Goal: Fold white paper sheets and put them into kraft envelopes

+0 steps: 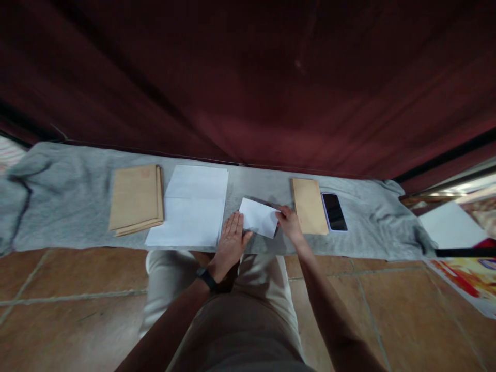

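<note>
On rumpled cloth [372, 214] | rectangular white paper [259, 218] | right hand [290, 223] pinching edge

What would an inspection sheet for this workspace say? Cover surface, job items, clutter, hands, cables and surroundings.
Surface: grey cloth on a long narrow support, wrinkled at both ends.
Job's things: small white paper between the hands; large white sheets to its left; left brown envelopes beyond those; right brown stack on the other side.
Clutter: phone, dark screen up, beside the right brown stack.
Hands: left hand flat at the small paper's left end; right hand holds its right end.
Cables: nothing seen.
Surroundings: dark red backdrop behind, tiled floor below, colourful printed item far right.
</note>
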Motion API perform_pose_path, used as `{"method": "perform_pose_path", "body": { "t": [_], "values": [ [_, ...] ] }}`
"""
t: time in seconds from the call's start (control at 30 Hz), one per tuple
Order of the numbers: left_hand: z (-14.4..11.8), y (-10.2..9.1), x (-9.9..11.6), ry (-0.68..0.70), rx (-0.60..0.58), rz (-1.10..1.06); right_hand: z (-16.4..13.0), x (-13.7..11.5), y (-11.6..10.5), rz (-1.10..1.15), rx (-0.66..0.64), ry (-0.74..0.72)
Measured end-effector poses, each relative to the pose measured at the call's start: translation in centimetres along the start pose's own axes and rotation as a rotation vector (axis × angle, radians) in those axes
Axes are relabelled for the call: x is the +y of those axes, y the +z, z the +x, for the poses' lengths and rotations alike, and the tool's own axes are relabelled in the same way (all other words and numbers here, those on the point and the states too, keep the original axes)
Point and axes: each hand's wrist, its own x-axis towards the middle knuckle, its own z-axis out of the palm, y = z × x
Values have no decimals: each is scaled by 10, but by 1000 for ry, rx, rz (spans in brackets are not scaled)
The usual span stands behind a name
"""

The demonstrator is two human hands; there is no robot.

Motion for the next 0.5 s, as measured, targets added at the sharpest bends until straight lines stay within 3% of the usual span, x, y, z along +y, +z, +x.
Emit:
{"method": "perform_pose_path", "body": {
  "t": [0.13,0.3,0.4,0.5],
  "values": [
    [3,0,0,-160,72,-316,-11,2,0,131,25,51],
    [17,-3,6,-555,198,-887,-32,2,9,358,41,135],
    [21,-7,13,-758,170,-1204,-45,1,17,545,31,212],
    [21,-9,19,-845,116,-1339,-54,-1,20,590,13,247]
  ]
}}
